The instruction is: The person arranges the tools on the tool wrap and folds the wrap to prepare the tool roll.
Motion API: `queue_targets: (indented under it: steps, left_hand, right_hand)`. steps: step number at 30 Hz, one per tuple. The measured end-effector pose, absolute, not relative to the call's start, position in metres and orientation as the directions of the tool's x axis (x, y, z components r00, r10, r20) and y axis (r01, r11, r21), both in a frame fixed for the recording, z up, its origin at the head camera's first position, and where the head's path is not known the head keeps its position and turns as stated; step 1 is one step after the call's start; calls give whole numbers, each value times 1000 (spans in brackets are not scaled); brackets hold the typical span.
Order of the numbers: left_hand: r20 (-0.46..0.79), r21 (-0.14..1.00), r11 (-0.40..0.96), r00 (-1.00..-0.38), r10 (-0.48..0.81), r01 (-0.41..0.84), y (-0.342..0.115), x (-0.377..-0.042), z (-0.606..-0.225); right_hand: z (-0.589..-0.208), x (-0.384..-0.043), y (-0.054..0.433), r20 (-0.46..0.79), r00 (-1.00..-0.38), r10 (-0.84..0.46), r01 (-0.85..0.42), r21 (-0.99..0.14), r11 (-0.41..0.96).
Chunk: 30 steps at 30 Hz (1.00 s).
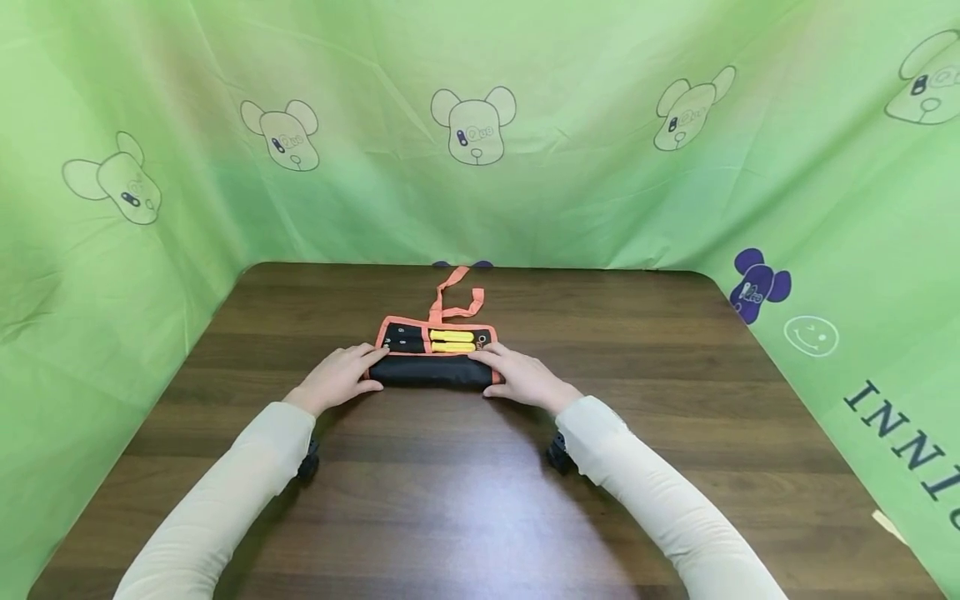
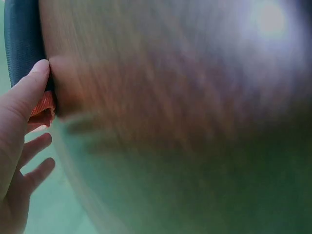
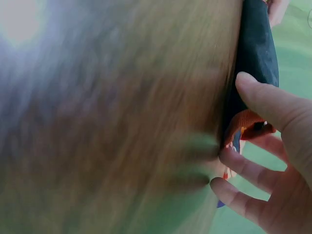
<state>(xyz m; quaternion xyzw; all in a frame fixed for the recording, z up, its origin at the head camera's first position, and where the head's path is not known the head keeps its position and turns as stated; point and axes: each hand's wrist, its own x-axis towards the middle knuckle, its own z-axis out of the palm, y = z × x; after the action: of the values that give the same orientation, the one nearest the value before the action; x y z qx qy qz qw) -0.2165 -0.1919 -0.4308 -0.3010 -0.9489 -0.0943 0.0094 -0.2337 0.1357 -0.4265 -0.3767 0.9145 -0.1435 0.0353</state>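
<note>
A black tool roll with orange edging lies on the brown table, its near part folded into a thick bundle. On its flat far part two yellow tool handles show in the pockets. My left hand grips the left end of the bundle, thumb on the near side and fingers over the top. At the right end my right hand holds it the same way, its thumb pressed to the black fabric. Orange trim shows at the end beside that thumb.
An orange strap runs from the roll's far edge and lies loosely bent toward the back of the table. Green cloth with bear-like drawings hangs around the back and sides. A small pale piece sits at the right table edge.
</note>
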Motion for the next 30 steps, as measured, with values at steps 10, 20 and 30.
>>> queue_targets:
  steps: [10, 20, 30]
  left_hand:
    - [110, 79, 780, -783, 612, 620, -186, -221, -432]
    - [79, 664, 654, -904, 421, 362, -196, -227, -438]
    - [51, 764, 621, -976, 211, 175, -185, -235, -428]
  right_hand:
    - [-426, -238, 132, 110, -745, -658, -652, -329, 683]
    - [-430, -250, 135, 10, -867, -498, -380, -659, 649]
    - [-428, -259, 134, -53, -957, -285, -91, -880, 467]
